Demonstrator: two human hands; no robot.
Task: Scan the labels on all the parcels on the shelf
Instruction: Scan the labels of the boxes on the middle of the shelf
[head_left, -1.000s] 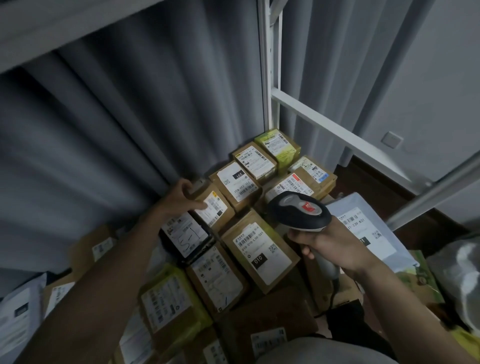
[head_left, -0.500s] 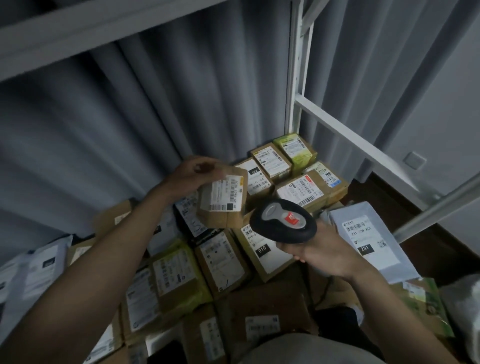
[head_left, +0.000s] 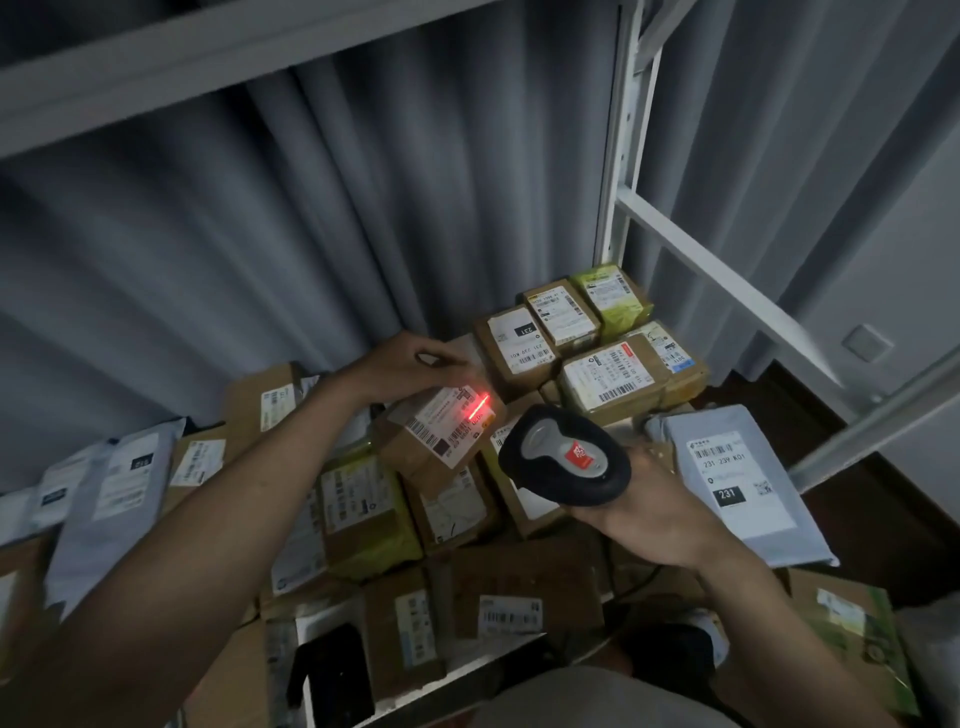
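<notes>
My left hand (head_left: 410, 366) grips a small brown parcel (head_left: 441, 436) by its far edge and holds it tilted above the pile, its white label facing up. A red scan line (head_left: 478, 408) glows across the label's upper right corner. My right hand (head_left: 652, 512) grips a black and grey barcode scanner (head_left: 566, 457) with a red button, its head aimed at that parcel from the right. Several more labelled cardboard parcels (head_left: 608, 382) lie packed on the shelf below and behind.
A grey mailer bag (head_left: 732, 478) marked 231 lies at the right. More grey bags (head_left: 109, 488) lie at the left. A white shelf post (head_left: 621, 156) and slanted brace (head_left: 727, 275) stand at the right. An upper shelf board (head_left: 208, 57) runs overhead, with a grey curtain behind.
My left hand has lifted the small parcel off the pile and tilted its label toward the scanner. The scanner has moved closer, and its red line now shows on the label.
</notes>
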